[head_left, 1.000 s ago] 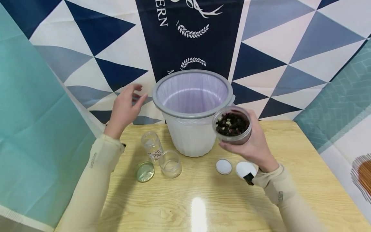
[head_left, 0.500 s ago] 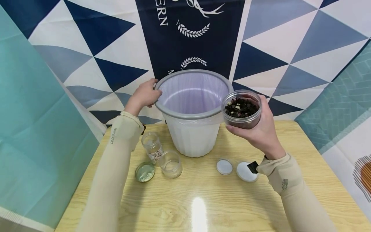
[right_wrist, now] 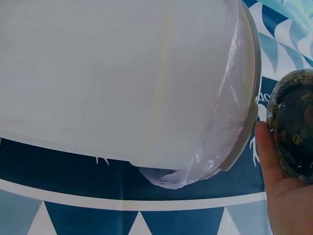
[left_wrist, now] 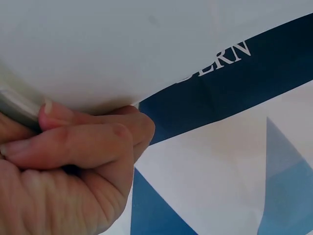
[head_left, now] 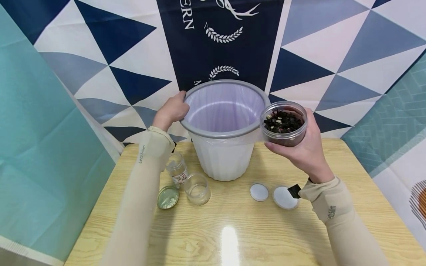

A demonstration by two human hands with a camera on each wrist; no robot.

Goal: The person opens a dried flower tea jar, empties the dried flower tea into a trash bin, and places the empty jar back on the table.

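Observation:
A white bin (head_left: 226, 159) with a grey rim and a pale purple liner stands at the back of the table. On the bin's left side, my left hand (head_left: 172, 111) grips the rim; in the left wrist view its fingers (left_wrist: 73, 147) curl in under the rim. My right hand (head_left: 313, 151) holds a clear round jar (head_left: 283, 140) just beyond the rim's right side. Dark dried leaves with pale bits fill much of this jar, which has no lid on and tips slightly toward the camera. The right wrist view shows the jar's base (right_wrist: 296, 132) beside the bin.
Left of centre are a tall clear jar (head_left: 177, 171), a short clear jar (head_left: 197, 190) and a greenish lid (head_left: 168, 197). Two white lids, one small (head_left: 259, 192) and one larger (head_left: 285, 198), lie on the wooden table (head_left: 199, 236). Patterned cloth (head_left: 139, 33) hangs behind.
My left hand has moved right from the air and taken hold of the bin's rim. The bin has shifted slightly right. The right hand has moved the jar up and to the right.

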